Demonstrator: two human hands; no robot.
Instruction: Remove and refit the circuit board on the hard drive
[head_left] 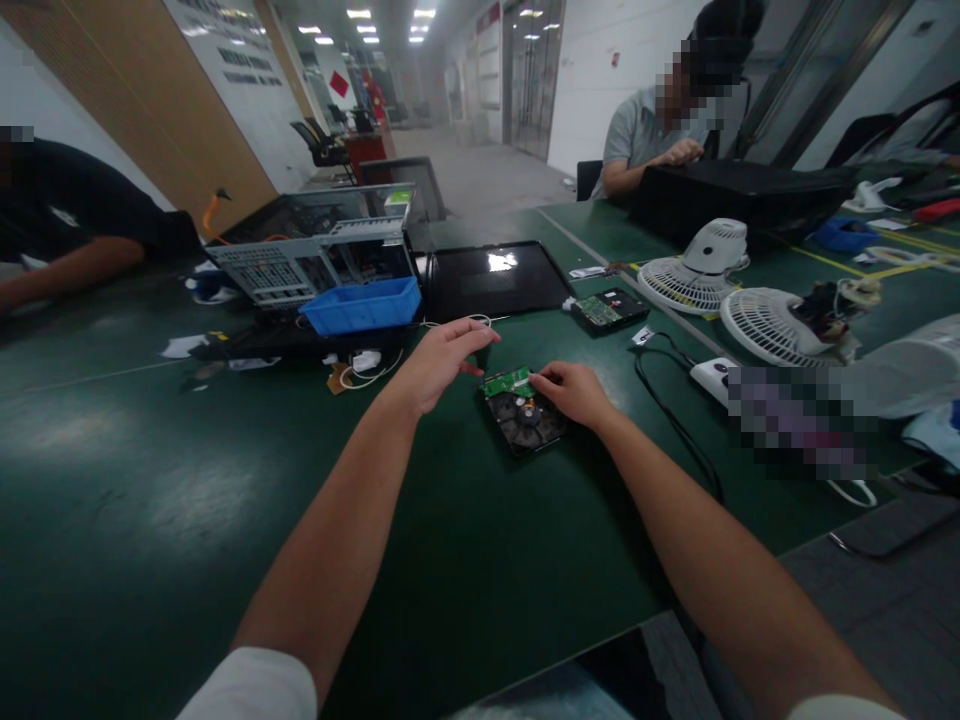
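Note:
A hard drive (521, 412) lies circuit side up on the green table (187, 480), its small green board (507, 381) at the far end. My right hand (574, 391) rests on the drive's right edge, fingers curled and pinched at the green board. My left hand (444, 360) hovers just left of the drive, fingers stretched out and apart, holding nothing. A second hard drive (609, 309) lies farther back to the right.
A blue tray (361, 305) stands before an opened computer case (319, 250), beside a black panel (495, 280). Two white fans (705, 265) and a black cable (675, 410) lie at right. One person sits at far left, another at the back right.

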